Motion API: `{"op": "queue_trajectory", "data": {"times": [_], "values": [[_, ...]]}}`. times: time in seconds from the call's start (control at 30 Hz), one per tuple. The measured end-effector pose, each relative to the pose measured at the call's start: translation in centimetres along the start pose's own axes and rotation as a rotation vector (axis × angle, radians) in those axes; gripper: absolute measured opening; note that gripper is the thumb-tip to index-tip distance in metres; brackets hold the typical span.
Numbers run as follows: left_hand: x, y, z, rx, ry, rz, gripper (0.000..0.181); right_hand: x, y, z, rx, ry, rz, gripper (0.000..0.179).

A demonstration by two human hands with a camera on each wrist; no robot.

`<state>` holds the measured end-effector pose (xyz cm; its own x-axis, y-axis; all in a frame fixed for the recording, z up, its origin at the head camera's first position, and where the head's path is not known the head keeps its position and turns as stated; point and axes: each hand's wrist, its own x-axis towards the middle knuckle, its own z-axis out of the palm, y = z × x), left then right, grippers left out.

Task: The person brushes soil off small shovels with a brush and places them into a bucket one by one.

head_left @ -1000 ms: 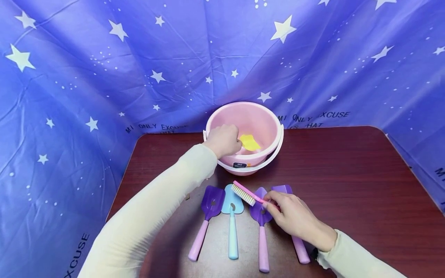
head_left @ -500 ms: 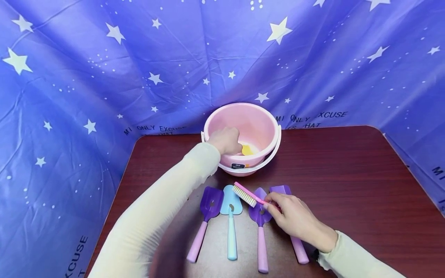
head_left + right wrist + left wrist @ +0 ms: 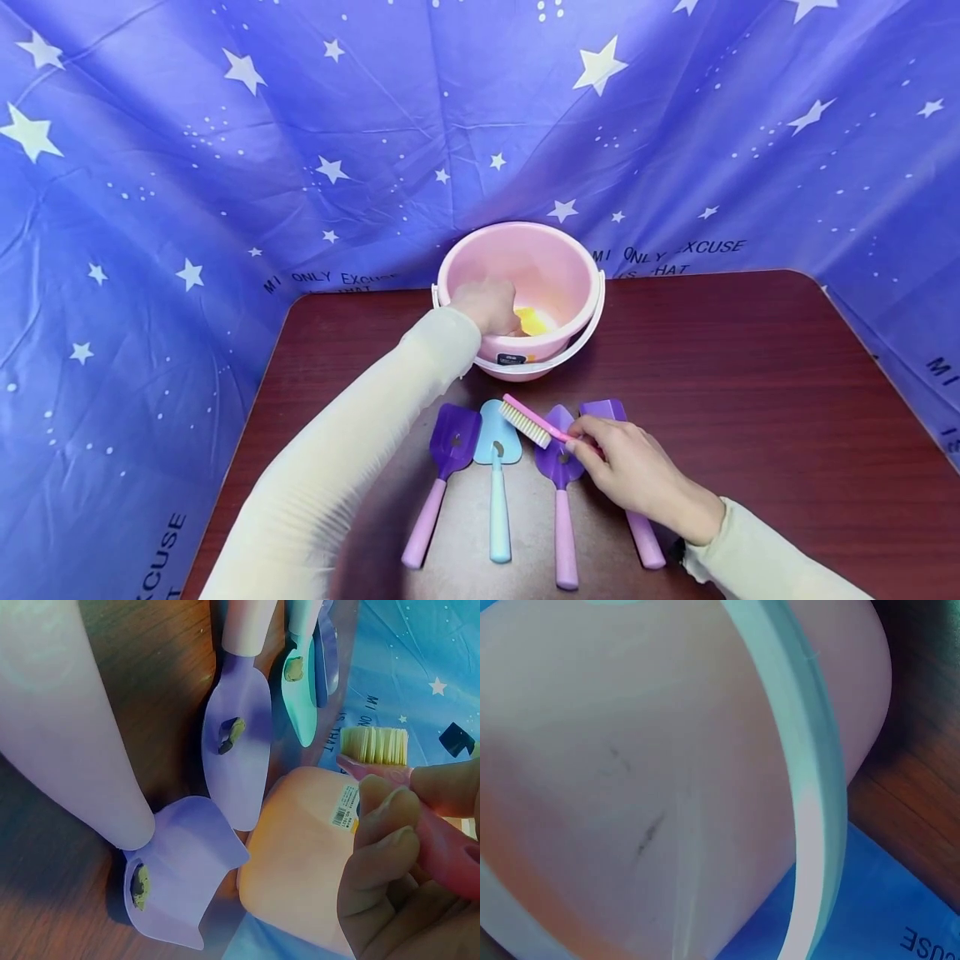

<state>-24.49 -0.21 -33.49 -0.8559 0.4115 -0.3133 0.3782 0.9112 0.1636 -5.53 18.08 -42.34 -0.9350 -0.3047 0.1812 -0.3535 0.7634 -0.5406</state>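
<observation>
My left hand [image 3: 487,304] reaches down inside the pink bucket [image 3: 558,267], its fingertips hidden behind the near rim. Beside its fingers shows a yellow cloth-like piece [image 3: 532,322] that it grips low in the bucket. My right hand [image 3: 637,467] holds a pink scrubbing brush [image 3: 528,417] by its handle, bristles sideways over the spades. Below lie a dark purple spade [image 3: 455,433], a light blue spade [image 3: 499,492], a purple spade [image 3: 566,533] and, partly under the right hand, another purple spade [image 3: 645,542]. Dark brownish smudges sit on their blades, as the right wrist view confirms.
The bucket's white carrying handle [image 3: 558,360] hangs down around its front. All stands on a dark red wooden table [image 3: 750,400]. A blue star-printed curtain [image 3: 390,108] closes off the back and sides.
My left hand has sunk slightly lower into the bucket, and the yellow piece went down with it. The right hand and brush stay in place above the spades.
</observation>
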Motion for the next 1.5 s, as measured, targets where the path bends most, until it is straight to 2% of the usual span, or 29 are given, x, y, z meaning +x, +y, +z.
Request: {"op": "queue_trajectory", "data": {"times": [0.13,0.33,0.53,0.67,0.9,1.17,1.5], "values": [[0.1,0.0,0.0,-0.003,0.028,-0.017,0.022,0.0,0.0,0.0,0.0,0.0,-0.001,0.008],[0.1,0.0,0.2,0.038,0.122,-0.033,0.017,0.0,-0.1,-0.1,-0.017,0.006,-0.009,0.008],[-0.2,-0.2,-0.3,-0.005,0.23,0.014,0.021,0.0,0.0,-0.1,-0.015,0.006,-0.009,0.009],[-0.7,-0.5,-1.1,-0.035,0.279,0.047,0.023,0.0,0.1,-0.2,-0.011,0.007,-0.011,0.008],[-2.0,-1.1,-1.9,-0.04,0.335,0.068,0.02,0.0,0.3,-0.3,-0.018,0.008,-0.005,0.007],[-4.0,-1.7,-0.9,-0.051,0.421,0.098,0.02,-0.1,0.3,-0.5,-0.021,0.018,-0.003,0.007],[-6.7,-2.5,0.1,-0.076,0.582,0.201,0.024,-0.1,0.2,-0.5,-0.016,0.02,-0.007,0.009]]}}
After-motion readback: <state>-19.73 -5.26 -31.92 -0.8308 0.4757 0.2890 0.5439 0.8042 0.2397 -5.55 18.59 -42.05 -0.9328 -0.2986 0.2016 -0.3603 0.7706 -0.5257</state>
